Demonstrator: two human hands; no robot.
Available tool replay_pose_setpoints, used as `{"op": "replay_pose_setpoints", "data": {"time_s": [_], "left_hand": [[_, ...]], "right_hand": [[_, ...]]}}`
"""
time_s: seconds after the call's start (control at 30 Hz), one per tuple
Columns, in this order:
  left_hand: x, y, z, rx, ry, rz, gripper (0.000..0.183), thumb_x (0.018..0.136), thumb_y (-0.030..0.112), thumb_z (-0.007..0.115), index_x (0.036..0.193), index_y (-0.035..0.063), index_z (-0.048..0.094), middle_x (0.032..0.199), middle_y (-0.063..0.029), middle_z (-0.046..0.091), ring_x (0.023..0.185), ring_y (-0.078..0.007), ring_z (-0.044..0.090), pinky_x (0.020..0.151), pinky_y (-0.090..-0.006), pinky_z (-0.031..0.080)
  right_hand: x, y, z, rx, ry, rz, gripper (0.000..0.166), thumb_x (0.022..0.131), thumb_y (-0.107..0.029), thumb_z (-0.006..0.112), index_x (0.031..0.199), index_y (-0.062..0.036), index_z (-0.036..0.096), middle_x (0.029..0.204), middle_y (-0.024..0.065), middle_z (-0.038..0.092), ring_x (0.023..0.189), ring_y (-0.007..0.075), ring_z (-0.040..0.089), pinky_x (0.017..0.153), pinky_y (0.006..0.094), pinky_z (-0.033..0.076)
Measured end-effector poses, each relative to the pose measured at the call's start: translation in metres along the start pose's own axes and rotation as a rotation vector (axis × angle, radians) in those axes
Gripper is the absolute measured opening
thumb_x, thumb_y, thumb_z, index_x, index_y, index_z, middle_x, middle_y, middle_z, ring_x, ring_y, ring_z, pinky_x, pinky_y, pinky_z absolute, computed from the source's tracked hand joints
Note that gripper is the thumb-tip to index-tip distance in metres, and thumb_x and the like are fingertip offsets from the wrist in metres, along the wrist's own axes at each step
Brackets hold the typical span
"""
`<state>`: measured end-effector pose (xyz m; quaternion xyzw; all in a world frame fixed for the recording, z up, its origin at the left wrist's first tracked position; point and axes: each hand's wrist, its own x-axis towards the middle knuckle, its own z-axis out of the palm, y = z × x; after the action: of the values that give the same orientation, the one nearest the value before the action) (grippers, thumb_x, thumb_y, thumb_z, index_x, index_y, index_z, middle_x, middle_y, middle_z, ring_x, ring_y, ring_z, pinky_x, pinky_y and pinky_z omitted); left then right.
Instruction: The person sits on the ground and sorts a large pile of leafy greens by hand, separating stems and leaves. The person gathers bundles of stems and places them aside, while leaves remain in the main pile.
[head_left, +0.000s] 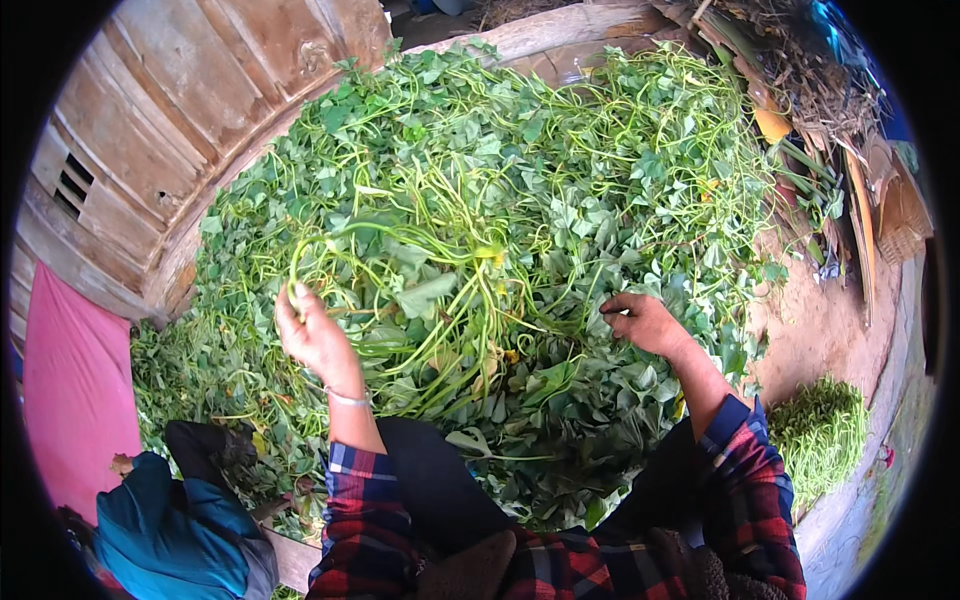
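Note:
A wide heap of cut leafy vines (517, 161), which look like sweet potato vines, covers the ground in front of me. My left hand (319, 337), with a pale bangle at the wrist, pinches a long green vine stem (360, 227) that arcs rightward over the heap. Between my hands, loose stems (480, 300) fan out, with a few yellowed leaves among them. My right hand (641, 322) hovers low over the leaves, its fingers curled together. Whether a leaf or stem is between those fingertips, I cannot tell.
A wooden plank wall (187, 112) borders the heap at left, near a pink cloth (79, 397). Someone in a teal top (172, 525) sits at lower left. On the right lie a stacked bundle of greens (821, 439), dry plant debris (832, 97) and a woven basket (904, 210).

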<state>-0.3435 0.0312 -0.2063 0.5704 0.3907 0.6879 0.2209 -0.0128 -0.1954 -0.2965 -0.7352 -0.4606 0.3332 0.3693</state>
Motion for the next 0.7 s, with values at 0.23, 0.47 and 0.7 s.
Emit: {"op": "replay_pose_setpoints", "data": {"time_s": [0.23, 0.47, 0.7], "left_hand": [[-0.017, 0.02, 0.001, -0.098, 0.004, 0.007, 0.021, 0.089, 0.013, 0.058, 0.108, 0.0045, 0.06, 0.079, -0.0016, 0.059, 0.062, -0.0063, 0.049, 0.049, -0.0185, 0.039], [-0.092, 0.028, 0.036, 0.22, -0.638, 0.4, 0.016, 0.083, 0.013, 0.062, 0.097, 0.005, 0.061, 0.076, -0.0056, 0.06, 0.06, -0.0164, 0.056, 0.052, -0.0303, 0.047], [-0.17, 0.037, 0.056, 0.238, -1.16, 0.583, 0.037, 0.074, 0.015, 0.068, 0.106, 0.0056, 0.053, 0.082, -0.0074, 0.053, 0.068, -0.0237, 0.058, 0.06, -0.0337, 0.048]], "right_hand": [[0.001, -0.006, 0.001, -0.01, -0.014, -0.01, 0.026, 0.082, -0.018, 0.06, 0.103, -0.0032, 0.063, 0.089, 0.0125, 0.067, 0.072, 0.0202, 0.063, 0.072, 0.0308, 0.05], [-0.004, -0.025, 0.014, 0.401, -0.167, 0.119, 0.043, 0.089, -0.035, 0.054, 0.111, 0.0013, 0.058, 0.099, 0.0131, 0.063, 0.078, 0.0178, 0.061, 0.072, 0.0304, 0.051], [-0.007, -0.041, 0.047, 0.796, -0.198, 0.245, 0.053, 0.089, -0.041, 0.056, 0.12, 0.0024, 0.049, 0.1, 0.0086, 0.06, 0.087, 0.0171, 0.058, 0.077, 0.0334, 0.048]]}}
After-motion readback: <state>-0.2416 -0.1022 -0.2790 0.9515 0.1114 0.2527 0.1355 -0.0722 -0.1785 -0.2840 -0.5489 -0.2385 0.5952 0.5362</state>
